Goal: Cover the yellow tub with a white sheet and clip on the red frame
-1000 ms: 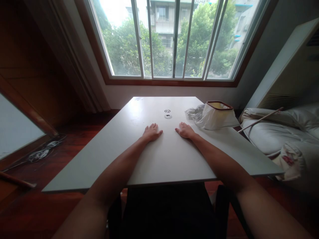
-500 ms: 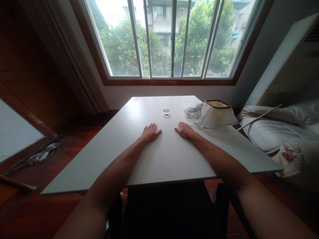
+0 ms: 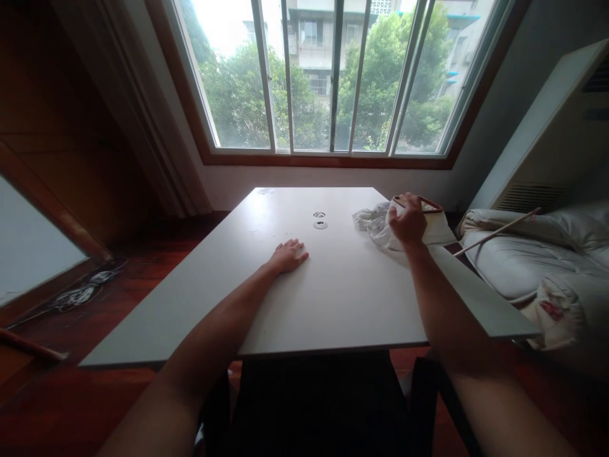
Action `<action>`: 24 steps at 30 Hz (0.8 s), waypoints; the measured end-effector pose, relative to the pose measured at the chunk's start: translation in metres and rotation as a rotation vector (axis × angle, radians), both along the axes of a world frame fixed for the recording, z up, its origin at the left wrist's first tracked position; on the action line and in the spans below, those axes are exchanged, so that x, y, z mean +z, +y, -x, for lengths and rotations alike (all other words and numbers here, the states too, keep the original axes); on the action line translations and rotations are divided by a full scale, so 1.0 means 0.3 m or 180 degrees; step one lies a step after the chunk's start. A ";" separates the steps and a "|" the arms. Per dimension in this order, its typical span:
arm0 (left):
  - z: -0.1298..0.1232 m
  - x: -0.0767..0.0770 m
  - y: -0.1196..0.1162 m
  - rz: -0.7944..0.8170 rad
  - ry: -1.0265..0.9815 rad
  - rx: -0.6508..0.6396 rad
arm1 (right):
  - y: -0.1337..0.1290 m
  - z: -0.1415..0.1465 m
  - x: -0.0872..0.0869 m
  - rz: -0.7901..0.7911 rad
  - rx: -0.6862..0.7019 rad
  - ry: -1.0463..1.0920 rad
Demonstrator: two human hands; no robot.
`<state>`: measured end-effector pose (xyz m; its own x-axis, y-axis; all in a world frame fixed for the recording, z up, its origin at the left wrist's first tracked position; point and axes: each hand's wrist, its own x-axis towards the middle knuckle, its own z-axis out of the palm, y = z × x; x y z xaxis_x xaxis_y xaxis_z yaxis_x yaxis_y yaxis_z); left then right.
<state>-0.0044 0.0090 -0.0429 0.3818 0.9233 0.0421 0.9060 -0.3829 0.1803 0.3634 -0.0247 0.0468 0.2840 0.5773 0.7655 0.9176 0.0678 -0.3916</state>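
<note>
My left hand [image 3: 287, 256] lies flat on the white tabletop [image 3: 304, 317], fingers apart, with nothing in it. Over at the right side of the table, my right hand [image 3: 408, 221] grips the near left part of a white cloth bag [image 3: 438, 233] with a reddish-brown rim. Its fingers reach over the rim and the thumb is on the left; the fingertips are partly hard to make out. The hand hides much of the bag's front. Crumpled whitish cloth [image 3: 373, 222] spreads over the table just left of the bag.
Two small round fittings [image 3: 320, 225] are set in the tabletop. A light padded seat [image 3: 504, 260] with a thin stick [image 3: 497, 231] stands at the right. Cables [image 3: 78, 295] lie on the floor at the left. Beyond the table is a window [image 3: 333, 82].
My right hand has left the tabletop, moved right and taken hold of the bag's rim. My left hand stays where it was. The view has shifted slightly.
</note>
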 end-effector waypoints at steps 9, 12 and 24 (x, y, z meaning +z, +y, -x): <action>0.004 -0.002 0.004 -0.0012 -0.0060 -0.0037 | 0.007 -0.168 -0.036 -0.0041 -0.0748 0.0330; 0.004 0.001 0.001 -0.0013 -0.0117 -0.0035 | -0.024 -0.142 0.015 -0.0419 -0.0728 0.0281; -0.017 0.110 -0.078 -0.1414 -0.1247 -0.0320 | -0.047 0.240 -0.038 -0.0027 0.1987 -0.0349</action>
